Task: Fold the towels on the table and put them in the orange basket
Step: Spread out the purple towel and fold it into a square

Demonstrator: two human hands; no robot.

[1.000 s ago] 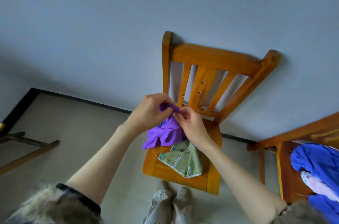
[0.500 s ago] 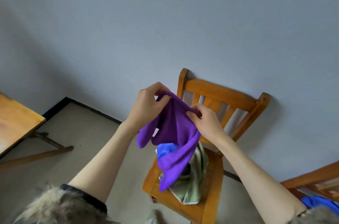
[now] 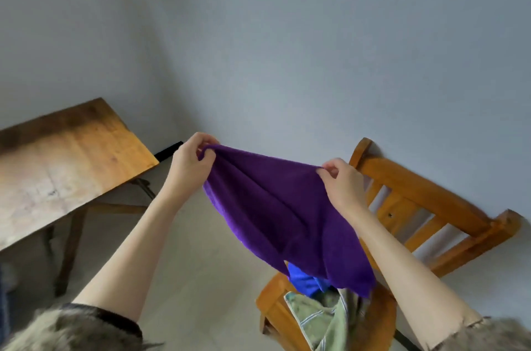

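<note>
Both forearms reach forward, raised. The left hand [image 3: 191, 159] and right hand [image 3: 340, 182] each pinch a top corner of the purple towel [image 3: 275, 207] with curled fingers. It hangs spread between them above the wooden chair [image 3: 416, 201], off the tabletop [image 3: 57, 161].

The towel [image 3: 275, 207] is plain deep purple. Under it lie a bright blue cloth [image 3: 306, 281] and a sage green towel [image 3: 319, 322], seemingly pale-striped. The chair [image 3: 425, 198] is orange-brown wood.
</note>
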